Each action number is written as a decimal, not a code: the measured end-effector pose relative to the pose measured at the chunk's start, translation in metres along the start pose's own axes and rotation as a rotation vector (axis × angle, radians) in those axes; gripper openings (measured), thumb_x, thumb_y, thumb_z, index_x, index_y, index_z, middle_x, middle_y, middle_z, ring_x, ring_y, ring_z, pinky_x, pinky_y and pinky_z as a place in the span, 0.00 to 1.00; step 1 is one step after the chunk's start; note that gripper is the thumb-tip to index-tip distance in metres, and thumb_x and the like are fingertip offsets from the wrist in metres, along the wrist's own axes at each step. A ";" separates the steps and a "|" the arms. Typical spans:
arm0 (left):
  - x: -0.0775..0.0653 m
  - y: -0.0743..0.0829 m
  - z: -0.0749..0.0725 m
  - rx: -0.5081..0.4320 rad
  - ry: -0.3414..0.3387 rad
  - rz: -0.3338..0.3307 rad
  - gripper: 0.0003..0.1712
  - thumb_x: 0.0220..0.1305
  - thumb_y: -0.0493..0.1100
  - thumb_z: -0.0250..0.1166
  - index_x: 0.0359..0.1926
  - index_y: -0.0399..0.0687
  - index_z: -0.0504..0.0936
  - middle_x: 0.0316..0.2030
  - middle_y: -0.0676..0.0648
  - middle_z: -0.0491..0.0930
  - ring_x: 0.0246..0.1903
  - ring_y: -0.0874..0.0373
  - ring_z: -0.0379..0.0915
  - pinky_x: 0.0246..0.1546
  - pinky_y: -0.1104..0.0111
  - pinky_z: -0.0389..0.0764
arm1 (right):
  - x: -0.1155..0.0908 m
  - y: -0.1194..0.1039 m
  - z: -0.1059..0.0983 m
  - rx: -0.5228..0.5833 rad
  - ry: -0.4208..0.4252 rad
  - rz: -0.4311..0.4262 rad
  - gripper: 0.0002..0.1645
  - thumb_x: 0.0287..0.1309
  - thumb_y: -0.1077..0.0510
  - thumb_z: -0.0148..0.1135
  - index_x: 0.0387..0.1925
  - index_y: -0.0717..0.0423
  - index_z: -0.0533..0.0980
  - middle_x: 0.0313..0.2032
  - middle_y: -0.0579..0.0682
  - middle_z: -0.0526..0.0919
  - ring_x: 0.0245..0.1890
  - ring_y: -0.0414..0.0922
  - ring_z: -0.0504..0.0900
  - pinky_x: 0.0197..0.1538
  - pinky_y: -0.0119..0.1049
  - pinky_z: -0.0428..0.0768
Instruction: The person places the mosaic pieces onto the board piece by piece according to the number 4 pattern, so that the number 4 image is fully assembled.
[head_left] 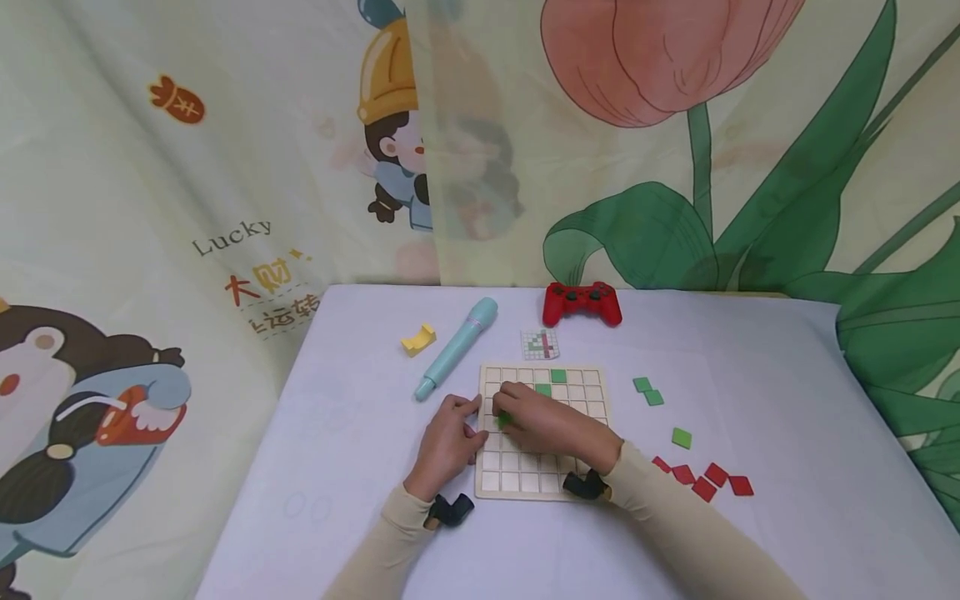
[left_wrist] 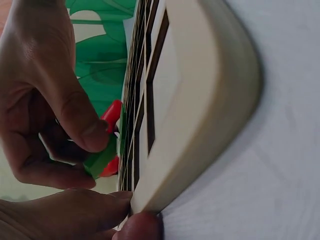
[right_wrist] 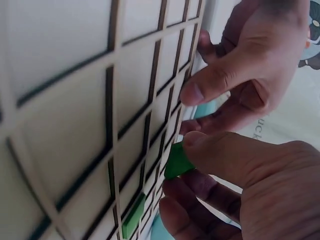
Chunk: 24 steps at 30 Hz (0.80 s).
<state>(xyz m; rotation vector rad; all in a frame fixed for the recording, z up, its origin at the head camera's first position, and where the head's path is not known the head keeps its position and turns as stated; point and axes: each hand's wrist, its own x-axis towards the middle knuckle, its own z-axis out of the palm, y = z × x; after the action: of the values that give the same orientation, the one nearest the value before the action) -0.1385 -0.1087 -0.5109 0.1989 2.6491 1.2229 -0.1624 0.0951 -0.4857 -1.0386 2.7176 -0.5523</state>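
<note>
My right hand pinches a green square tile between thumb and fingers, just above the left part of a pale wooden grid board. In the left wrist view the same tile is tilted, partly covered by the thumb. My left hand grips the board's left edge, with thumb and fingertips at the rim. Two green tiles lie in the grid beyond the right hand: one farther back and another nearer. The right forearm and hand hide several squares.
Right of the board lie loose green tiles and several red tiles. Behind it are a small pattern card and a red game controller. A teal microphone-shaped object and a yellow curved piece lie at the back left.
</note>
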 end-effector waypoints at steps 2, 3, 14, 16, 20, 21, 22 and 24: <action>0.000 0.001 -0.001 0.000 0.001 0.008 0.37 0.64 0.34 0.75 0.74 0.36 0.75 0.60 0.38 0.75 0.20 0.65 0.74 0.18 0.73 0.79 | 0.002 -0.001 0.001 -0.014 0.001 0.004 0.13 0.69 0.61 0.70 0.52 0.51 0.80 0.45 0.43 0.77 0.44 0.38 0.74 0.50 0.32 0.84; 0.000 0.001 -0.001 0.001 0.001 0.011 0.37 0.64 0.34 0.75 0.74 0.36 0.75 0.60 0.38 0.75 0.20 0.65 0.74 0.18 0.73 0.79 | 0.002 -0.001 0.002 -0.024 0.001 0.007 0.12 0.69 0.61 0.70 0.51 0.51 0.80 0.45 0.43 0.77 0.44 0.38 0.73 0.49 0.32 0.84; 0.000 0.003 -0.001 -0.003 0.005 -0.006 0.38 0.64 0.33 0.75 0.73 0.36 0.75 0.60 0.39 0.75 0.22 0.64 0.74 0.18 0.73 0.80 | -0.002 -0.001 0.003 -0.095 0.004 -0.003 0.11 0.68 0.59 0.72 0.49 0.50 0.82 0.45 0.45 0.80 0.43 0.39 0.75 0.48 0.31 0.85; -0.001 0.002 0.000 -0.002 0.007 -0.004 0.38 0.64 0.33 0.75 0.73 0.36 0.75 0.60 0.39 0.75 0.22 0.64 0.74 0.18 0.73 0.79 | -0.003 0.000 0.003 -0.098 0.003 -0.005 0.11 0.68 0.59 0.73 0.50 0.49 0.82 0.45 0.45 0.80 0.44 0.38 0.75 0.49 0.31 0.86; -0.001 0.002 0.000 0.005 0.010 0.001 0.37 0.64 0.33 0.75 0.73 0.36 0.75 0.59 0.38 0.75 0.22 0.64 0.74 0.18 0.73 0.79 | -0.003 0.000 0.004 -0.094 0.006 -0.002 0.12 0.67 0.59 0.73 0.50 0.49 0.82 0.44 0.44 0.80 0.44 0.38 0.75 0.49 0.30 0.86; -0.001 0.002 0.000 0.006 0.009 0.000 0.38 0.64 0.33 0.75 0.73 0.36 0.75 0.59 0.38 0.75 0.22 0.64 0.74 0.18 0.73 0.79 | -0.003 0.000 0.005 -0.092 0.010 -0.005 0.12 0.67 0.59 0.73 0.50 0.49 0.82 0.44 0.44 0.80 0.43 0.38 0.75 0.49 0.30 0.86; -0.001 0.002 0.000 0.007 0.007 -0.004 0.38 0.64 0.33 0.75 0.73 0.36 0.75 0.59 0.38 0.75 0.22 0.64 0.73 0.18 0.73 0.79 | -0.003 0.000 0.005 -0.092 0.013 -0.008 0.11 0.67 0.59 0.73 0.49 0.49 0.82 0.43 0.44 0.80 0.43 0.38 0.75 0.48 0.30 0.86; -0.001 0.002 0.001 0.007 0.005 -0.010 0.38 0.64 0.33 0.75 0.73 0.36 0.75 0.59 0.38 0.75 0.21 0.63 0.74 0.18 0.74 0.79 | -0.003 0.001 0.005 -0.092 0.019 -0.017 0.10 0.68 0.59 0.73 0.48 0.50 0.82 0.42 0.44 0.80 0.43 0.39 0.76 0.47 0.30 0.85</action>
<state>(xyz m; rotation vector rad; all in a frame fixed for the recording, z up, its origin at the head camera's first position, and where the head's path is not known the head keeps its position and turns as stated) -0.1372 -0.1067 -0.5097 0.1832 2.6560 1.2127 -0.1592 0.0962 -0.4907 -1.0845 2.7771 -0.4456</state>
